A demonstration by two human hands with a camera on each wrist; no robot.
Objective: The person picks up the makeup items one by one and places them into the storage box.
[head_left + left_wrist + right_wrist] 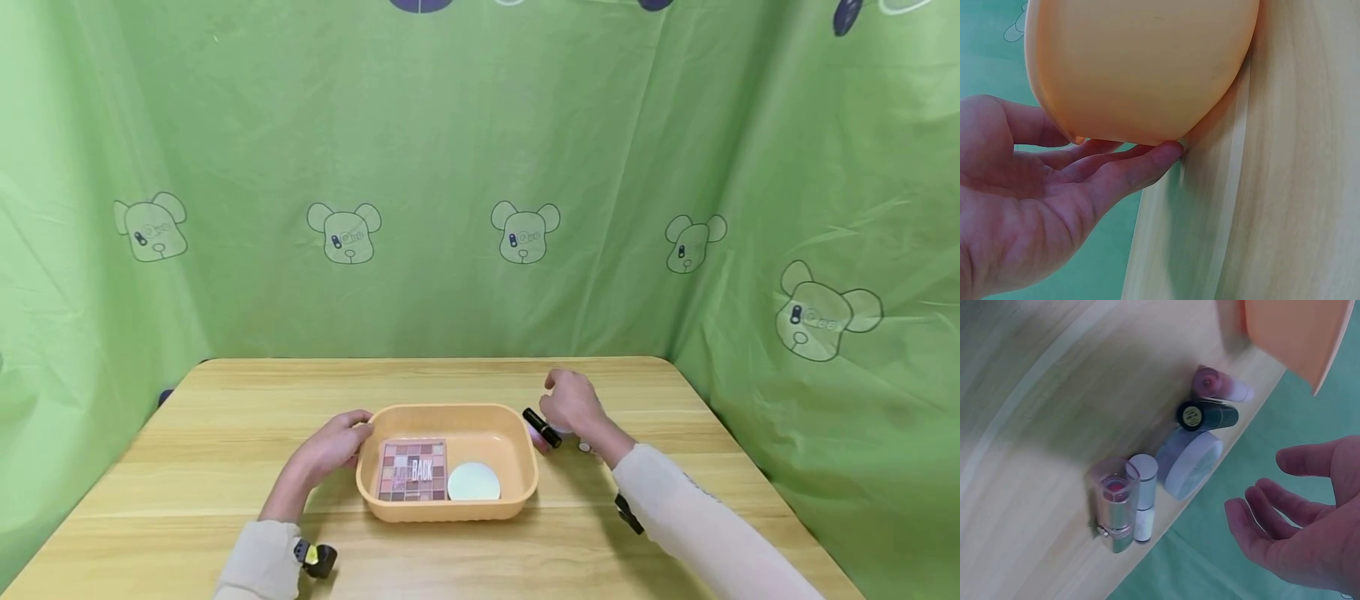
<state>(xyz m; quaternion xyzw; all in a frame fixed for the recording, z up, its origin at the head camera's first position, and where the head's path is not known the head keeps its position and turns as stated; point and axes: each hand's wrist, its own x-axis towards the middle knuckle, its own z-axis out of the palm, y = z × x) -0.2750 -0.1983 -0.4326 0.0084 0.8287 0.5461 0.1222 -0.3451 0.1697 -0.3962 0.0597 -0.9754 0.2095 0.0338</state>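
An orange plastic bin [450, 510] stands on the table, with an eyeshadow palette [412, 471] and a round white compact [474, 482] inside. My left hand [337, 446] holds its left end, thumb at the rim and fingers against the outer wall, as the left wrist view shows. Right of the bin, my right hand [1304, 519] hovers over a group of cosmetics, fingers loosely bent and nothing in them. Below it lie a black lipstick tube [1210, 417], a pink tube [1222, 385], a round flat container [1194, 465], a white tube [1144, 500] and a clear-capped lipstick [1115, 506].
The wooden table [187, 467] has rounded far corners. A green curtain [435, 292] printed with bear heads hangs behind it and along both sides. Black wrist cameras sit at both sleeves, the left camera [321, 560] close over the tabletop.
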